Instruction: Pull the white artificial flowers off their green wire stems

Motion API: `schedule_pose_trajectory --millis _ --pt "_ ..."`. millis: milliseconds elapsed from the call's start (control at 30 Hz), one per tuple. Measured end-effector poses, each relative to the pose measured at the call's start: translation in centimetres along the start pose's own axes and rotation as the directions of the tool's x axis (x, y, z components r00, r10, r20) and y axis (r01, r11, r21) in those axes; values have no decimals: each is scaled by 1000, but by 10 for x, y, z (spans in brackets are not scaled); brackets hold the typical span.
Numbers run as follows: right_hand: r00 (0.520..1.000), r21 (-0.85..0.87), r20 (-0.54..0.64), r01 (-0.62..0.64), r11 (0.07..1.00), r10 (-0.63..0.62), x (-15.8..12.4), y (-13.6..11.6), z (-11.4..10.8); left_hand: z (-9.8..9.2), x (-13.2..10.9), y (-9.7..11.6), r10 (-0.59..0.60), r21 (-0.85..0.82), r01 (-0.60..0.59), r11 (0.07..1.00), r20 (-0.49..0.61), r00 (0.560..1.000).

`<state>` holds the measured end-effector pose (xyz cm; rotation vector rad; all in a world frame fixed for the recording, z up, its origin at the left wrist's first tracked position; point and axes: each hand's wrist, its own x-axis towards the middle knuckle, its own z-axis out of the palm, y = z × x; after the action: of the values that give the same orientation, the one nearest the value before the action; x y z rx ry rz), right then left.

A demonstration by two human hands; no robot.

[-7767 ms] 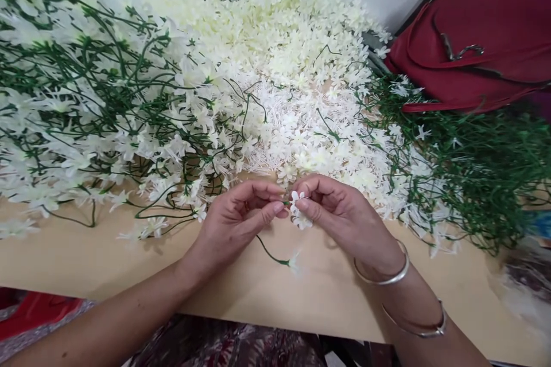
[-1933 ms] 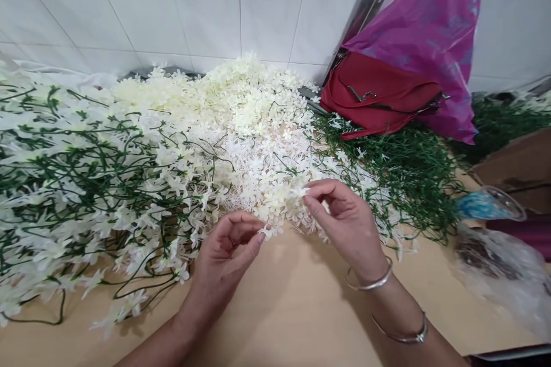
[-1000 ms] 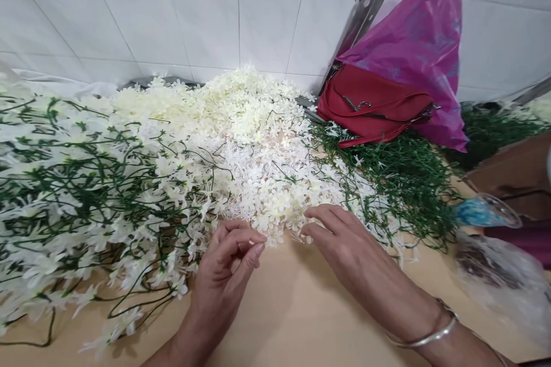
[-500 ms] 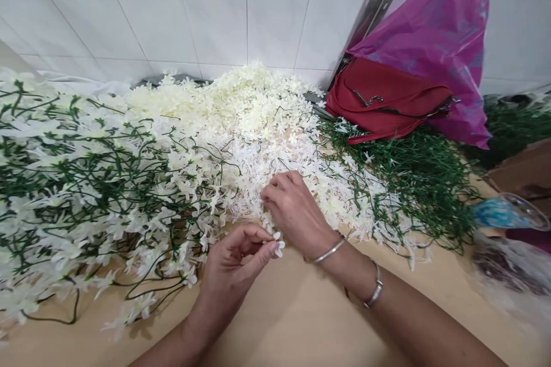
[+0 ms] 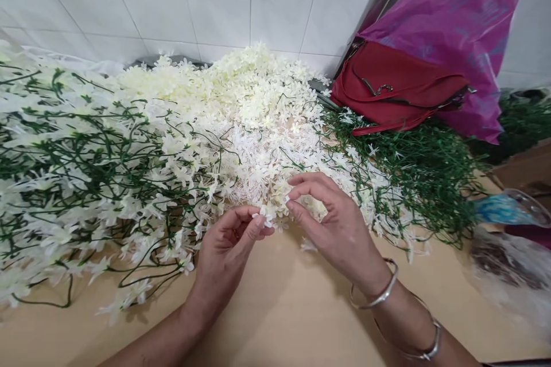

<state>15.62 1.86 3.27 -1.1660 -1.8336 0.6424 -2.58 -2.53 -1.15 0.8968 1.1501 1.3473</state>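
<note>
My left hand (image 5: 230, 249) pinches a small white artificial flower (image 5: 266, 217) between thumb and forefinger, over the front edge of the flower pile. Close by on the right, my right hand (image 5: 333, 223) is curled, its thumb and forefinger nearly meeting. A tiny white bit shows at those tips, too small to name. Loose cream flower heads (image 5: 253, 92) are heaped behind both hands, with thin white strands (image 5: 253, 152) in front of them. A single white flower (image 5: 307, 245) is under my right hand, near the tabletop.
White flowers on green stems (image 5: 107, 166) cover the left side. Green stems (image 5: 422, 172) lie to the right beneath a red handbag (image 5: 400, 83). A purple plastic bag (image 5: 465, 28) leans at the tiled wall (image 5: 219, 0). A clear bag (image 5: 508, 275) sits at the right.
My right hand has drawn back from the pile toward the right, and its fingers now face my left hand. The left hand has risen slightly, still pinching a flower. The view has shifted slightly.
</note>
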Motion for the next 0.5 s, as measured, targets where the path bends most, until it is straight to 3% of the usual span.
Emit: schedule_pose_trajectory --millis 167,267,500 --pt "990 172 21 -138 975 136 -6 11 10 0 1 0 37 10 -36 999 -37 999" --pt "986 216 60 -162 963 153 -8 12 13 1 3 1 52 5 -52 999 -66 996" --pt "983 94 155 -112 989 96 -13 1 20 -2 6 0 46 6 -45 999 -102 994"
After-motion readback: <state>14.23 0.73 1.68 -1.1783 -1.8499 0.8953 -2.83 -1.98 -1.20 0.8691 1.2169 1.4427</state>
